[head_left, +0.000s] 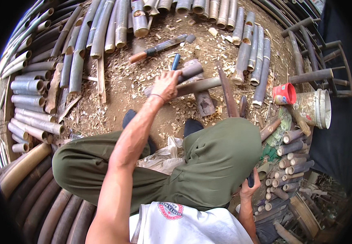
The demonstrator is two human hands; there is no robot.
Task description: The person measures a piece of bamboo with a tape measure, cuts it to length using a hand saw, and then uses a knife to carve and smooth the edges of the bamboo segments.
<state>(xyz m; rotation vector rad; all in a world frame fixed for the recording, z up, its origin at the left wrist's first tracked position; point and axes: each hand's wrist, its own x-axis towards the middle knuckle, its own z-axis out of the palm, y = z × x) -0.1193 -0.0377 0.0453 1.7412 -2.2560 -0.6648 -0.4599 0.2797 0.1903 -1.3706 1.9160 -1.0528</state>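
Lying on the ground beyond the knees, a bamboo piece (196, 86) is clasped by the left hand (166, 84), a dark tool (251, 179) pinched in the right hand (249, 188); shavings (208, 49) show cutting underway, many poles (252, 57) left whole.

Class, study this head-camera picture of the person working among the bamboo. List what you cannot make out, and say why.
- Head view: the dark tool in the right hand is mostly hidden by the right knee.
- Head view: the left hand covers its grip on the bamboo piece.
- Head view: the bamboo poles bend and blur toward the rim.
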